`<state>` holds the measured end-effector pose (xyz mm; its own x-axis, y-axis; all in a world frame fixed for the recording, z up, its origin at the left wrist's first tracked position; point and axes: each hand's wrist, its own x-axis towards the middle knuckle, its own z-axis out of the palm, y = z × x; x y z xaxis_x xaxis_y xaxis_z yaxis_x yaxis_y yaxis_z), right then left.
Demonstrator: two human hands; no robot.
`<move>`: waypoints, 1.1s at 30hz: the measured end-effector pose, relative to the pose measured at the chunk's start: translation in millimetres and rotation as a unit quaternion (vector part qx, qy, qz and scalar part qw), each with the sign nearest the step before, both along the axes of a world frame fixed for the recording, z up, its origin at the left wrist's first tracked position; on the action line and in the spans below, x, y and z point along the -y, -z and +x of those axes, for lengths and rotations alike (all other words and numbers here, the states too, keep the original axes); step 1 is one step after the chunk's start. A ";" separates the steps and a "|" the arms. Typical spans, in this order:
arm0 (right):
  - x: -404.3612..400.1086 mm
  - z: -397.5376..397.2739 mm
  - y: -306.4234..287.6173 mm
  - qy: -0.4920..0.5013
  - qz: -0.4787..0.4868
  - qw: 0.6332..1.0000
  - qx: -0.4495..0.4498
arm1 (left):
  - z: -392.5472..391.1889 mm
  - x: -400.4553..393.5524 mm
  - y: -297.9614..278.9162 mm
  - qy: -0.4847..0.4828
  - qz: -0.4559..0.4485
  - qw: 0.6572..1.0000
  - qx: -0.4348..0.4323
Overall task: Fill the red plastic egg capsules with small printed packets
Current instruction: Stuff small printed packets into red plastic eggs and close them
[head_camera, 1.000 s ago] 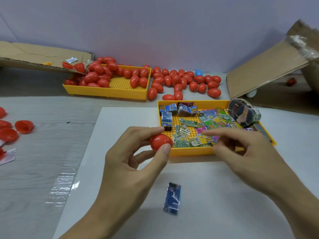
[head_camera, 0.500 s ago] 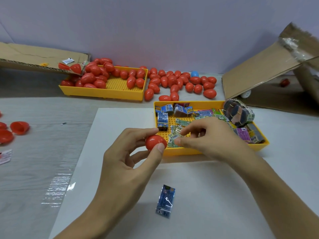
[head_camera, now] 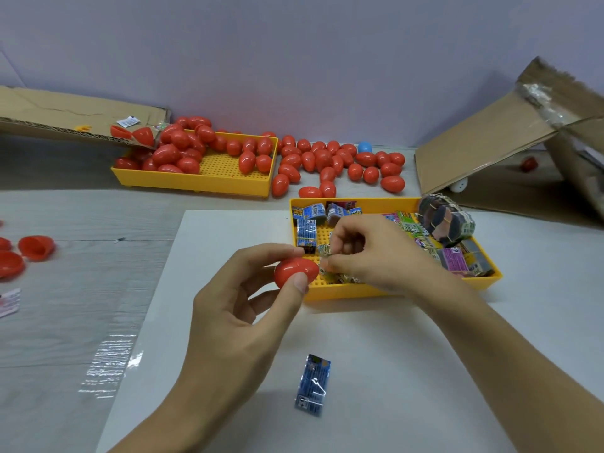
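Head view: the left hand (head_camera: 242,308) holds a red egg half (head_camera: 295,271) between thumb and curled fingers, just at the near rim of the packet tray (head_camera: 359,291). The right hand (head_camera: 369,253), which a second ago reached flat over the tray, has now drawn back to the egg and pinches a small printed packet (head_camera: 324,250) at its fingertips, right beside the egg. Picking looks done; pushing the packet in comes next. A blue packet (head_camera: 313,384) lies alone on the white sheet (head_camera: 392,371). Filled eggs (head_camera: 327,158) crowd the far tray (head_camera: 196,183).
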<state>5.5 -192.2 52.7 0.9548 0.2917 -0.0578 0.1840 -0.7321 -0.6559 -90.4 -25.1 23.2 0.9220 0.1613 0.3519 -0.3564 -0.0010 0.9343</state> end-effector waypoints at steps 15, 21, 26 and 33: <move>5.4 -62.0 5.1 0.020 0.467 0.874 -0.133 | -5.6 4.0 -9.0 0.043 0.079 0.996 0.014; 2.2 -68.4 6.0 0.013 0.505 0.845 -0.176 | -7.9 8.5 -9.8 0.058 0.069 0.996 -0.010; 0.5 -71.7 8.9 0.044 0.473 0.864 -0.165 | -5.5 7.0 -6.4 0.064 0.044 0.997 -0.018; 3.5 -83.7 9.7 0.066 0.349 0.923 0.146 | -6.0 4.8 -2.8 -0.003 0.041 0.999 0.024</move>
